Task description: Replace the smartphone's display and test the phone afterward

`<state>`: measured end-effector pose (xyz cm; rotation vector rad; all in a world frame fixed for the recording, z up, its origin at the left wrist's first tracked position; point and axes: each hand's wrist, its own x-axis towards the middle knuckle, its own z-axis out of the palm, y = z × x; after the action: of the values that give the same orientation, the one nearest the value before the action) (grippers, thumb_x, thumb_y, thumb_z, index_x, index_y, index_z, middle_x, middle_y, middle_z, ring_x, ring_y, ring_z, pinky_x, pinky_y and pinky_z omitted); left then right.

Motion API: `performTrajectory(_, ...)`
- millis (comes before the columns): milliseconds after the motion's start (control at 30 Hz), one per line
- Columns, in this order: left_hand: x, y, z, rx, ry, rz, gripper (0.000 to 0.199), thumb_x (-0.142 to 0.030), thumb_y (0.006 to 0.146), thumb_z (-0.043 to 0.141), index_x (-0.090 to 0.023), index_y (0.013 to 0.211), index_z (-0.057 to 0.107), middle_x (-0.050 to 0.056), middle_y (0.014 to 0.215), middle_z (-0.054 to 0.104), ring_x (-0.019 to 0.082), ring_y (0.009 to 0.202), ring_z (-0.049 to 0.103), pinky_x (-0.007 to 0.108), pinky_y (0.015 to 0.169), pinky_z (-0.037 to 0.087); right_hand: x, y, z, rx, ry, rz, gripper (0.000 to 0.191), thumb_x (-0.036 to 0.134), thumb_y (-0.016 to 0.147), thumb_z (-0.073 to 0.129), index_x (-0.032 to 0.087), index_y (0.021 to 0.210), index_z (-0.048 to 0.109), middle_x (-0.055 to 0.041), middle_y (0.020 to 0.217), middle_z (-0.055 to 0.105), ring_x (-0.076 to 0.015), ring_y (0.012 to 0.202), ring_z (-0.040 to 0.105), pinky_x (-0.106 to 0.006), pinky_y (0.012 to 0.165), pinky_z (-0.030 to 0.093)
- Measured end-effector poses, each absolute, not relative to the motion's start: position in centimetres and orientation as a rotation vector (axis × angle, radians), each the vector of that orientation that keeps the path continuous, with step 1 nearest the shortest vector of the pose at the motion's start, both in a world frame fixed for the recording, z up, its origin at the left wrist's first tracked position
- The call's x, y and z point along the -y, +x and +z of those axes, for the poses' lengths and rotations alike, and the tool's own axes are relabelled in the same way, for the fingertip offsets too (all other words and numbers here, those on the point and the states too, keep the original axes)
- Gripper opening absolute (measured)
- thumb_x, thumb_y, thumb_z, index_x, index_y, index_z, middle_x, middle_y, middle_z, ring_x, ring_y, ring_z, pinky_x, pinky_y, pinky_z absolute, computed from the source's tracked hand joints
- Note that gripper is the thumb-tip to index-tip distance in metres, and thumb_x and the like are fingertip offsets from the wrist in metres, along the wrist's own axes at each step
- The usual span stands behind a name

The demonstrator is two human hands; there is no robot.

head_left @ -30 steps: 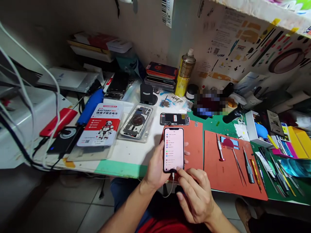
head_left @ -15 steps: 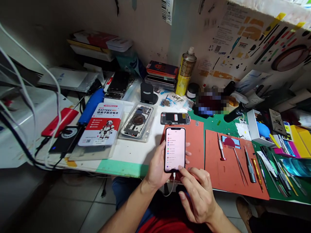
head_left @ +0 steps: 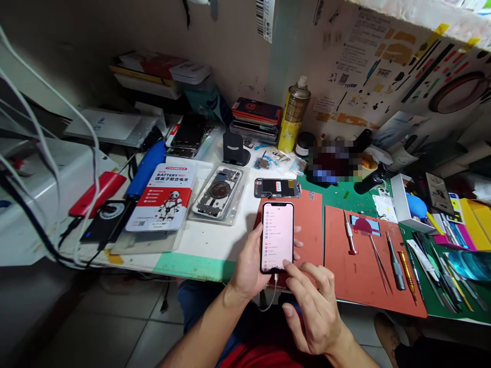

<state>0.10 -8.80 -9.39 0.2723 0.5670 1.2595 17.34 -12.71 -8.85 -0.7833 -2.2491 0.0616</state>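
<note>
My left hand (head_left: 250,266) is wrapped round a smartphone (head_left: 277,235), its fingertips showing past the phone's right edge. The lit screen shows a list with small coloured icons, too small to read. A white charging cable (head_left: 274,291) is plugged into the phone's lower end. My right hand (head_left: 312,301) holds nothing; its fingers are apart, and one fingertip is at the lower right of the screen. Just beyond the phone lies a phone screen assembly (head_left: 278,187), back side up, at the top edge of a red-brown mat (head_left: 310,220).
To the left are an opened phone housing (head_left: 218,191), a battery package (head_left: 163,197) and a blue-handled tool (head_left: 148,166). A spray can (head_left: 293,115) stands at the back. Tweezers (head_left: 379,263) and screwdrivers (head_left: 395,260) lie on the right mat. Another person's foot (head_left: 385,329) shows below.
The list on the phone's screen has scrolled to different rows. Both hands stay nearly where they were, and the whole view has shifted slightly.
</note>
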Motion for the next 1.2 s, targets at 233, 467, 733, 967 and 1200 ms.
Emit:
performTrajectory(233, 8.91, 0.05, -9.68, -0.559, 0.252, 1.236, 0.06, -0.058, 0.105, 0.048, -0.013, 0.14, 0.067, 0.022, 0.128, 0.075, 0.033, 0.097, 0.077, 0.045, 0.087, 0.061, 12.66, 17.28, -9.14, 2.266, -0.772, 0.093, 0.028, 0.016, 0.097, 0.052, 0.006, 0.119, 0.067, -0.0207, 0.128, 0.076, -0.0313, 0.114, 0.061, -0.045, 0.094, 0.046)
performTrajectory(467, 8.85, 0.25, -9.37, -0.569, 0.219, 1.286, 0.055, -0.054, 0.105, 0.052, -0.014, 0.14, 0.068, 0.019, 0.132, 0.074, 0.034, 0.108, 0.075, 0.047, 0.097, 0.059, 11.84, 16.67, -9.24, 2.266, -0.912, 0.066, 0.035, 0.019, 0.099, 0.054, 0.007, 0.131, 0.062, -0.0215, 0.147, 0.066, -0.0379, 0.136, 0.052, -0.051, 0.105, 0.041)
performTrajectory(733, 8.86, 0.25, -9.29, -0.568, 0.231, 1.299, 0.055, -0.054, 0.105, 0.053, -0.013, 0.139, 0.068, 0.02, 0.133, 0.073, 0.035, 0.109, 0.075, 0.047, 0.095, 0.06, 12.25, 16.89, -9.49, 2.264, -0.883, 0.071, 0.031, 0.017, 0.098, 0.053, 0.01, 0.126, 0.065, -0.0178, 0.141, 0.071, -0.0343, 0.124, 0.057, -0.048, 0.101, 0.044)
performTrajectory(967, 8.92, 0.23, -9.44, -0.564, 0.242, 1.277, 0.056, -0.057, 0.105, 0.052, -0.015, 0.139, 0.069, 0.019, 0.133, 0.074, 0.035, 0.11, 0.075, 0.047, 0.094, 0.06, 12.1, 16.78, -9.68, 2.253, -0.87, 0.092, 0.031, 0.015, 0.098, 0.054, 0.007, 0.125, 0.065, -0.0201, 0.141, 0.071, -0.0351, 0.123, 0.057, -0.049, 0.101, 0.043)
performTrajectory(1200, 8.86, 0.18, -9.32, -0.569, 0.238, 1.282, 0.054, -0.055, 0.106, 0.048, -0.017, 0.139, 0.069, 0.018, 0.135, 0.073, 0.034, 0.11, 0.074, 0.047, 0.096, 0.06, 12.2, 16.89, -9.7, 2.248, -0.864, 0.079, 0.034, 0.015, 0.098, 0.053, 0.008, 0.128, 0.065, -0.0188, 0.141, 0.071, -0.0345, 0.122, 0.058, -0.049, 0.099, 0.045)
